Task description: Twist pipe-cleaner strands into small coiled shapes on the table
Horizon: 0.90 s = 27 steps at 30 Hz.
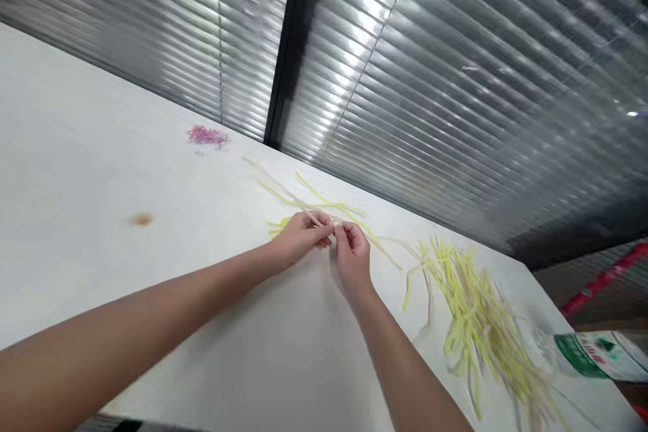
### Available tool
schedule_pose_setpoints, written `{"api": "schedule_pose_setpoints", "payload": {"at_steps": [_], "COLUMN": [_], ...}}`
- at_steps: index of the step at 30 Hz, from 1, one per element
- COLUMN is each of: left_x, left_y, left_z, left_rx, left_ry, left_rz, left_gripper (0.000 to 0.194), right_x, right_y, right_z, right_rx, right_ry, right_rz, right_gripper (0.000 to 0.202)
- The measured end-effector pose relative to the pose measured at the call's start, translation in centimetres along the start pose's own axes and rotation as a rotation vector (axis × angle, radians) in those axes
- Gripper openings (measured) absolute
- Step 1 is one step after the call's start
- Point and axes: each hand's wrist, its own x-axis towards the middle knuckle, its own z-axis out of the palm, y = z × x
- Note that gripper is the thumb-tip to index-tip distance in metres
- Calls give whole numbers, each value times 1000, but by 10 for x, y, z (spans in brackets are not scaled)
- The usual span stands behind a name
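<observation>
My left hand [302,235] and my right hand [351,251] meet at the middle of a white table [101,169], fingertips pinched together on a small bunch of thin yellow and pale strips [324,208]. The strips fan out away from the hands toward the far edge. Both forearms reach in from the bottom of the view. What sits exactly between the fingertips is too small to tell.
A large loose pile of yellow and pale strips [476,317] lies to the right. A small pink heap [206,136] rests at the far left edge. A green-and-white packet [592,354] lies at the right end. A corrugated metal shutter [455,67] rises behind the table.
</observation>
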Motion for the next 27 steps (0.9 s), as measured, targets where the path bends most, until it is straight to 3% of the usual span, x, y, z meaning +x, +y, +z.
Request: {"api": "schedule_pose_setpoints", "payload": {"at_steps": [7, 16, 22, 27], "left_x": [-2, 1, 1, -3], "left_y": [-3, -6, -2, -2], "left_z": [-2, -5, -10, -7], "left_rx": [47, -177, -369, -399], "left_ry": [-2, 35, 34, 79], "left_rz": [11, 15, -25, 9], "left_gripper": [22, 26, 30, 40], "right_x": [-2, -3, -1, 1], "right_y": [-3, -5, -9, -9], "right_z": [-1, -4, -6, -5], "right_rx": [-68, -257, -212, -200], "right_ry": [-53, -111, -94, -54], "right_rz": [-42, -73, -93, -64], "right_gripper": [27, 26, 24, 26]}}
